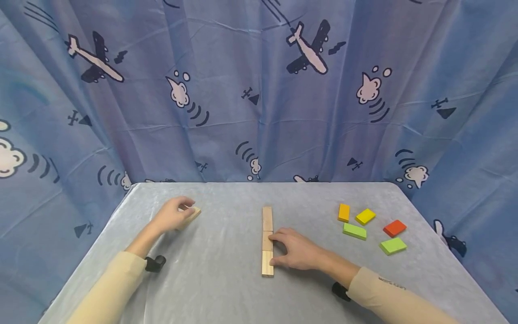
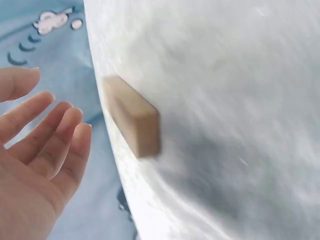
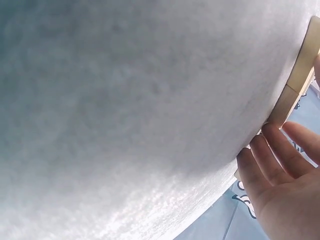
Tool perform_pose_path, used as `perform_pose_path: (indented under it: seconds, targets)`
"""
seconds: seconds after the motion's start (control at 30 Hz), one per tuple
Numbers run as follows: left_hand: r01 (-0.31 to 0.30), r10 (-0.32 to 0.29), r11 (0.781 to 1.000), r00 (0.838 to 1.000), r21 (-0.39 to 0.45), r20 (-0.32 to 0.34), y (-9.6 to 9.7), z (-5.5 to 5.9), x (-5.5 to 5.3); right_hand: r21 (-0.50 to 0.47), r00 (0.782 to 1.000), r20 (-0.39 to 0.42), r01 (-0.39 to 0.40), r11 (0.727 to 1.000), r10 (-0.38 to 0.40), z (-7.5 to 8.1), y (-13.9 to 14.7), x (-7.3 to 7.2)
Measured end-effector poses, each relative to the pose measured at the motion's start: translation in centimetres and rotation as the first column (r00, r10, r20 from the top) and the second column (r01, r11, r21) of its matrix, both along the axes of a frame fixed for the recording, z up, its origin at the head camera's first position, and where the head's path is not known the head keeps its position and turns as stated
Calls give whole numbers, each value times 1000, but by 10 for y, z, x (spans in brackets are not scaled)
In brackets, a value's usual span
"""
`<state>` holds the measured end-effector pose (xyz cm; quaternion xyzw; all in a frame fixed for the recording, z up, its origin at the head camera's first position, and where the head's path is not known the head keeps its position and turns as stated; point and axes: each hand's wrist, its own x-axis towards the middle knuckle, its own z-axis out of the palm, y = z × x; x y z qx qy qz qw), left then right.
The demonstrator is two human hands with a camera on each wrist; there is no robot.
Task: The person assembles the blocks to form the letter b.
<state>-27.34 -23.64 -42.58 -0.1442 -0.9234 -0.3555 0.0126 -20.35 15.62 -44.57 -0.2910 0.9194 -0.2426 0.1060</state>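
Three plain wooden blocks lie end to end in a straight row at the middle of the table: a far block [image 1: 267, 218], a middle block [image 1: 265, 243] and a near block [image 1: 266, 266]. My right hand [image 1: 301, 249] is at the row's right side, thumb by the near block and fingertips at the middle one, fingers extended in the right wrist view. At the left, my left hand [image 1: 173, 216] is over another wooden block [image 2: 134, 117], partly hidden by it in the head view. The left wrist view shows those fingers loosely bent and apart from the block.
On the right side of the grey cloth-covered table [image 1: 218, 288] lie an orange block [image 1: 343, 213], a yellow block [image 1: 366, 217], a red block [image 1: 394, 228] and two green blocks [image 1: 354, 231]. A blue patterned curtain [image 1: 218, 121] hangs behind the table.
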Motion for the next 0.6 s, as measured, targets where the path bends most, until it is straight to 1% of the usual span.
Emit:
perform_pose_path:
  seconds: [0.1, 0.2, 0.3, 0.43, 0.6]
  targets:
    - [-20, 21, 1000, 1000, -5, 19, -7, -4, 1, -4, 1000, -2, -1, 1000, 1, 0, 0, 0]
    - [-29, 30, 999, 998, -21, 54, -13, -7, 3, -6, 1000, -4, 1, 1000, -1, -1, 0, 0]
    - [-34, 37, 999, 995, -29, 90, -16, -11, 5, -5, 1000, -4, 2, 1000, -2, -1, 1, 0]
    - [-41, 44, 999, 992, -25, 116, -17, -15, 5, -1, 1000, -12, -1, 1000, 1, -2, 1, -1]
    - [-21, 23, 1000, 989, -12, 145, -17, -17, 3, 2, 1000, -21, -7, 1000, 7, -2, 1, -1]
